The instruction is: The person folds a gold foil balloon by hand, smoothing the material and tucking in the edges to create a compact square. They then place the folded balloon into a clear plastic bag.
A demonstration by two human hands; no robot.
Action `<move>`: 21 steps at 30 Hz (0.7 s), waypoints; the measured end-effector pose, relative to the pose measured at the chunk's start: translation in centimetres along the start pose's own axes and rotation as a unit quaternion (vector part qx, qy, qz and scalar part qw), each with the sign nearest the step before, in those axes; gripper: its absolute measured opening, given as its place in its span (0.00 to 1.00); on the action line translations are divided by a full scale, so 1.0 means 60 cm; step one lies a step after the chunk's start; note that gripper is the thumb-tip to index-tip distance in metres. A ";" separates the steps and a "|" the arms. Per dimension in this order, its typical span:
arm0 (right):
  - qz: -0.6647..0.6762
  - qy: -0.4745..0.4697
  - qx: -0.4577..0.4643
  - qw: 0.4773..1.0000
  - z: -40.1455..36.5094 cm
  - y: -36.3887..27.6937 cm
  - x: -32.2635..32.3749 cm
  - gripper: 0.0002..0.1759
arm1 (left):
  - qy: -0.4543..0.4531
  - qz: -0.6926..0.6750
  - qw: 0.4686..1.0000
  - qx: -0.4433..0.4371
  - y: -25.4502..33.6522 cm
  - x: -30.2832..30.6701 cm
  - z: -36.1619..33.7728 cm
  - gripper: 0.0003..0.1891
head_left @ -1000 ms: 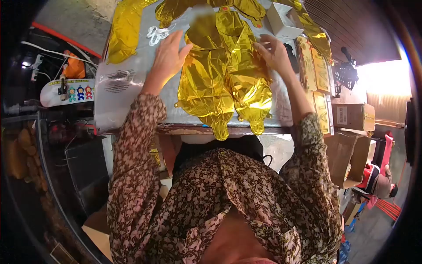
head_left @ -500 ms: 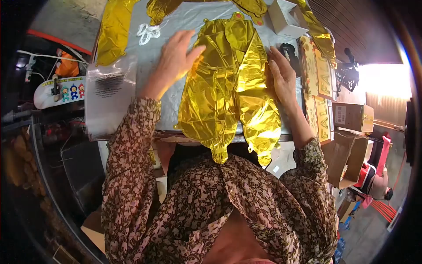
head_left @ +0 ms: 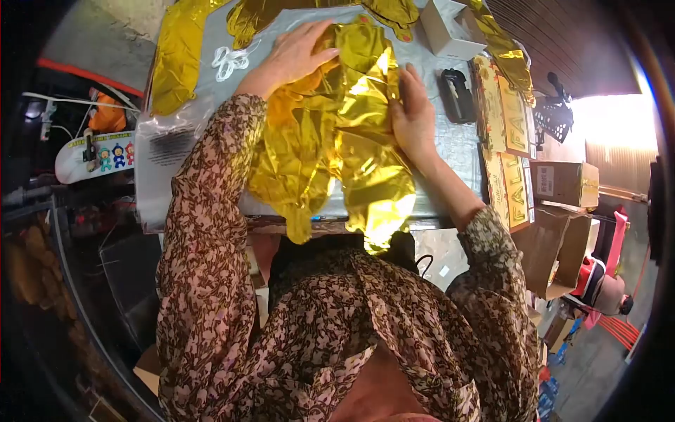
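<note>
A crinkled gold foil balloon point(head_left: 369, 133), flat and folded lengthwise, lies on the grey-covered table with its lower ends hanging past the front edge. My left hand point(head_left: 292, 58) rests on its upper left part, fingers stretched out and thumb spread over the foil. Along the right edge of the balloon is my right hand point(head_left: 415, 116), its fingers extended and its thumb against the foil. Neither hand is wrapped round anything. Whether any fingertips reach under the foil is hidden.
More gold foil balloons lie at the back and at the left point(head_left: 176, 63). White string point(head_left: 230, 62) and a clear plastic bag point(head_left: 169, 162) are on the left. A white box point(head_left: 450, 32), a black tool point(head_left: 457, 95) and printed cartons point(head_left: 513, 119) line the right.
The balloon has shifted left, its right part now turned further over the left. My right hand moved left with it; my left hand moved up and right onto the foil.
</note>
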State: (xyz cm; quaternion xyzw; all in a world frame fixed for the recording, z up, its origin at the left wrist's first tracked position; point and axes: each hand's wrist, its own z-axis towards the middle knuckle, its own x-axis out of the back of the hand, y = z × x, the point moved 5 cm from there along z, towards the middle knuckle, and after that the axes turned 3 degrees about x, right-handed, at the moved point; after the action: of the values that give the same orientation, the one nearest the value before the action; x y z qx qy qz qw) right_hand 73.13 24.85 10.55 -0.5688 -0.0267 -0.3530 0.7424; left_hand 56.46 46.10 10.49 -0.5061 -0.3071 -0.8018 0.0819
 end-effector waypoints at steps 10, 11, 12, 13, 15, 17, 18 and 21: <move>0.160 0.013 -0.117 0.980 0.013 -0.008 0.025 0.29 | -0.013 -0.115 0.991 0.060 0.010 0.055 -0.066 0.37; 0.175 0.000 -0.157 0.972 0.013 -0.004 0.039 0.28 | -0.013 -0.114 0.992 0.061 0.010 0.072 -0.084 0.37; 0.117 0.006 -0.114 0.986 0.013 0.010 0.057 0.27 | 0.020 -0.090 0.993 0.070 0.001 0.098 -0.111 0.36; 0.119 0.007 -0.115 0.986 0.008 0.007 0.070 0.27 | 0.053 -0.064 0.994 0.077 0.002 0.120 -0.139 0.36; 0.104 -0.031 -0.145 0.983 -0.011 -0.014 0.090 0.29 | 0.000 -0.046 0.988 0.147 0.028 0.141 -0.211 0.36; -0.109 -0.098 -0.028 0.989 -0.026 -0.047 0.089 0.41 | -0.050 -0.028 0.974 0.219 0.057 0.143 -0.262 0.37; -0.225 -0.124 0.042 0.966 -0.037 -0.077 0.078 0.45 | -0.019 0.001 0.978 0.206 0.086 0.140 -0.278 0.36; -0.294 -0.127 0.102 0.942 -0.070 -0.075 0.031 0.48 | 0.034 0.013 0.984 0.176 0.139 0.122 -0.291 0.34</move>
State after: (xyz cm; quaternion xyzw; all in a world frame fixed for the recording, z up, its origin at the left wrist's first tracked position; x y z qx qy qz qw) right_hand 70.51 19.81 13.61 -0.4973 -0.3229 -0.4760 0.6496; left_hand 43.36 30.71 14.97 -0.4604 -0.4336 -0.7509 0.1902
